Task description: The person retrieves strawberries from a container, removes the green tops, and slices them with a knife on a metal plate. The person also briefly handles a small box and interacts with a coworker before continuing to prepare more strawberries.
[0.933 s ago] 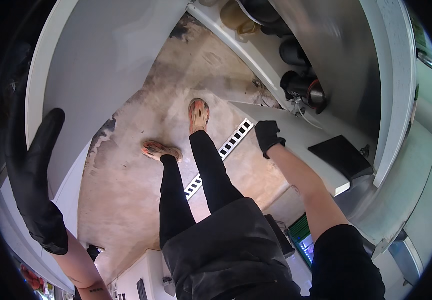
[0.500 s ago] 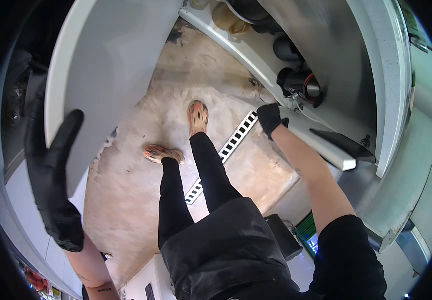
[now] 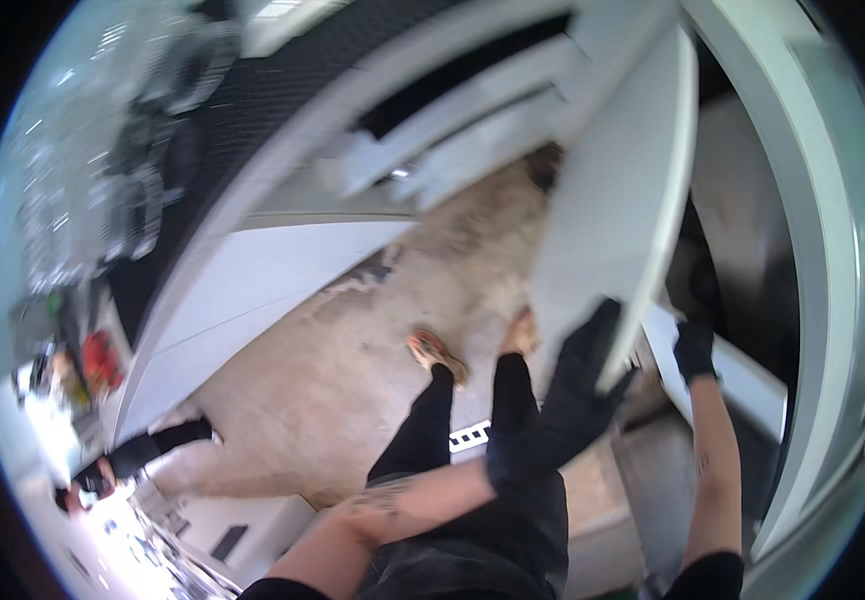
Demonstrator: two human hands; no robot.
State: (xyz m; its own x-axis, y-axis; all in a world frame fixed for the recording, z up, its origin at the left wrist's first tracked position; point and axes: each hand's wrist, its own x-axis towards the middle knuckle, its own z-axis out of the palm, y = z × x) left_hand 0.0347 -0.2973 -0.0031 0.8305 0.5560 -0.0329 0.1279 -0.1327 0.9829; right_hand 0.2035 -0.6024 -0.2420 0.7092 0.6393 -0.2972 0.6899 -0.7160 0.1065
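Gripping the white panel, the blurred left hand partly covers it.

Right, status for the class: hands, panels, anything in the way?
Left hand grips large white panel. Right hand at smaller white panel, grip unclear. Large white panel partly hides cabinet interior.

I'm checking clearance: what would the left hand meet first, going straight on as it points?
The door, most likely: the left hand appears to grasp its edge, though blur hides the exact contact.
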